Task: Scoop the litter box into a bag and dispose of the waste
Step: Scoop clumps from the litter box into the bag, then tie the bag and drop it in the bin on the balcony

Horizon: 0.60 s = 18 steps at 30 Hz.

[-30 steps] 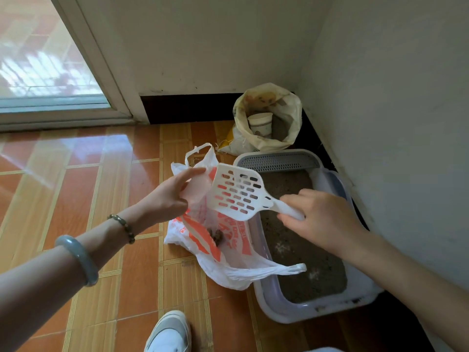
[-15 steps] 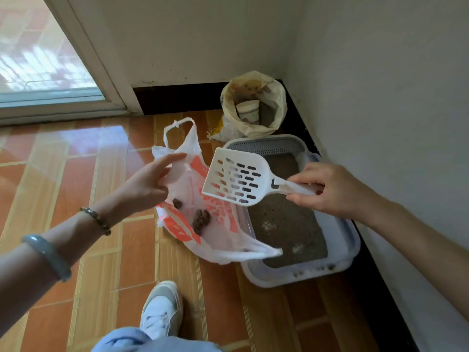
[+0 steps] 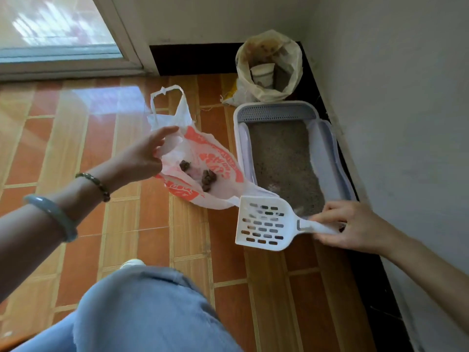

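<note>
Your left hand (image 3: 142, 158) pinches the near edge of the plastic bag (image 3: 200, 151), fingers curled on the film and thumb stretched out above it, so the mouth of the bag gapes toward you. The bag lies on the tiled floor (image 3: 101, 224), just left of the litter box (image 3: 332, 148), with one handle loop standing up at its far side. Inside it sit a few dark clumps of waste (image 3: 209, 177).

Your right hand (image 3: 355, 227) grips the handle of the white scoop (image 3: 264, 224). You hold the scoop above the floor at the near end of the litter box, its slotted face turned up and its front edge close to the bag's trailing handle. The box runs along the wall (image 3: 393, 97) on your right and holds grey litter (image 3: 281, 153).

Behind the box, in the corner, stands an open sack (image 3: 291, 59) with a cup (image 3: 262, 73) in it. A bead bracelet (image 3: 95, 182) and a pale bangle (image 3: 54, 214) circle your left wrist. Your knee (image 3: 152, 313) in blue denim fills the bottom of the view, with a white shoe (image 3: 133, 262) tip just past it.
</note>
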Tool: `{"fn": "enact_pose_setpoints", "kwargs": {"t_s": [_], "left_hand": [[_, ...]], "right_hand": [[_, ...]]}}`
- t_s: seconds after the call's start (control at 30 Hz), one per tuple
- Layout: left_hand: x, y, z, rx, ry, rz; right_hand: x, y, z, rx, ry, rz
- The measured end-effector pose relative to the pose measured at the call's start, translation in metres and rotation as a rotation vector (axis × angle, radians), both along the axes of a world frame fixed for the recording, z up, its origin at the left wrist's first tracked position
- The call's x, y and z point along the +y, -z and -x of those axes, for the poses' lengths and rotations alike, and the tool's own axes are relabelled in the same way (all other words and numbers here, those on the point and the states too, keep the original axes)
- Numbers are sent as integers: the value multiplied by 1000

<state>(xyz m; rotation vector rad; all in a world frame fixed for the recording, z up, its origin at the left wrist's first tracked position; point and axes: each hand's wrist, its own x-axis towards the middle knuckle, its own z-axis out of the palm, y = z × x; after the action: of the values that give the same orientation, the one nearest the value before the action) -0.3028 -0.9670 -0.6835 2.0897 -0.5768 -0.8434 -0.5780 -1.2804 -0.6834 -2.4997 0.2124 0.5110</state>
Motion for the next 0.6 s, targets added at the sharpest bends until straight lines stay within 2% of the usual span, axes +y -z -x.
{"fn": "enact_pose_setpoints", "kwargs": {"t_s": [0.17,0.33,0.6], "left_hand": [[-1,1,2,-110,49,-89],[2,4,3,-196,98,-163],[1,3,5,-217,90,-201]], "right_hand": [[15,34,31,122,-125,26],[30,96,42,231,-308,188],[26,146,35,282,-311,307]]}}
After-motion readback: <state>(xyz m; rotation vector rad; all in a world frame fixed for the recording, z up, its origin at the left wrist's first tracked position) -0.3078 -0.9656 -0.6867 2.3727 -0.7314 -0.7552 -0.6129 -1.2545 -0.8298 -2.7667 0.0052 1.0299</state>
